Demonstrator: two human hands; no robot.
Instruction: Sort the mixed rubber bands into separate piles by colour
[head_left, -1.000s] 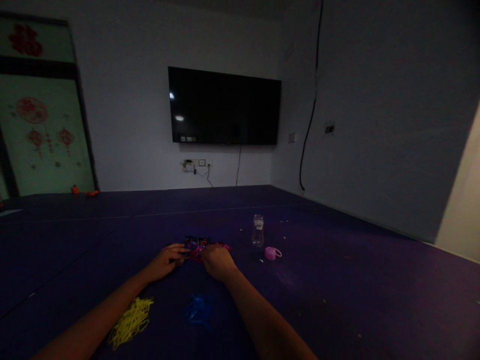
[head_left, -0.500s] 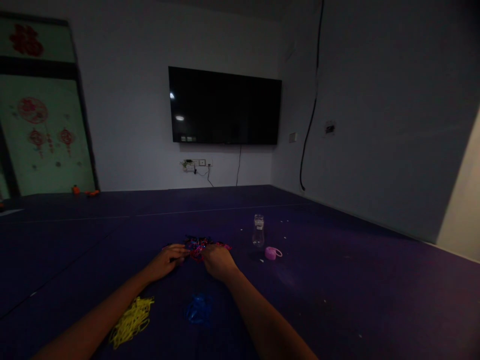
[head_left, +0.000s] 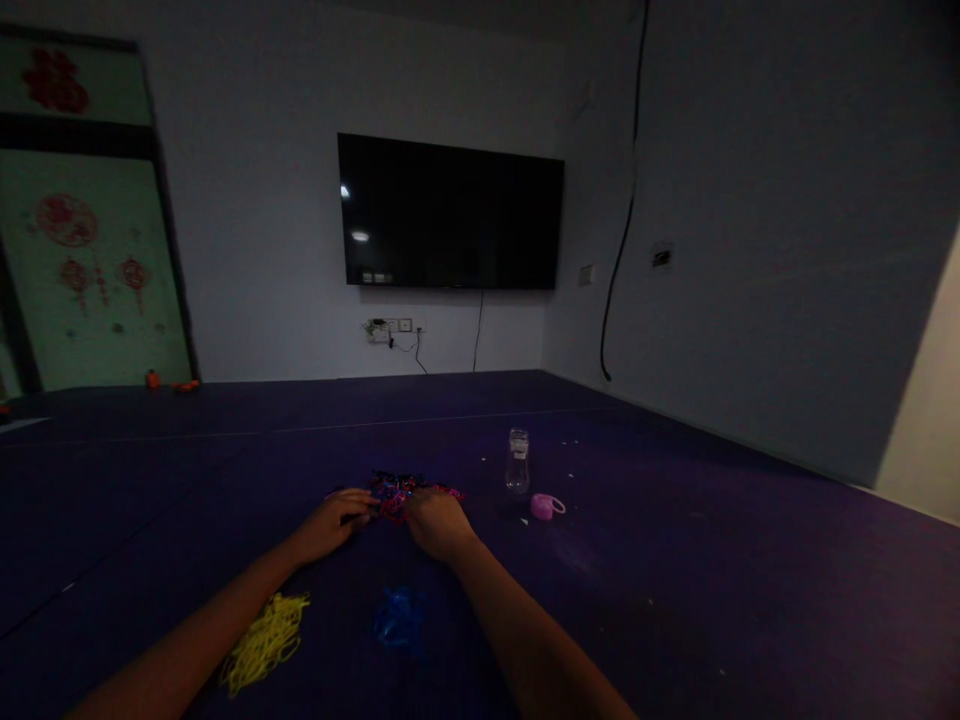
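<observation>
A tangled pile of small rubber bands [head_left: 391,491], mostly red, pink and black, lies on the purple floor between my hands. My left hand [head_left: 339,522] rests at the pile's left edge, open, fingers stretched out and thumb apart. At its right side, my right hand [head_left: 439,522] points down into the bands with fingers curled together; the fingertips are hidden, so what they pinch cannot be made out. Nearer to me are a heap of yellow rubber bands [head_left: 268,642] beside my left forearm and a small blue heap [head_left: 399,618] between my forearms.
Right of the pile stands a clear bottle [head_left: 517,462], with a pink ring-handled cap [head_left: 542,507] in front. White scraps [head_left: 524,521] dot the purple floor [head_left: 675,580]. Orange objects [head_left: 153,379] lie by the door at far left. A television [head_left: 451,215] hangs on the wall.
Almost nothing differs; both hands stay at the pile, and the whole view has shifted very slightly.
</observation>
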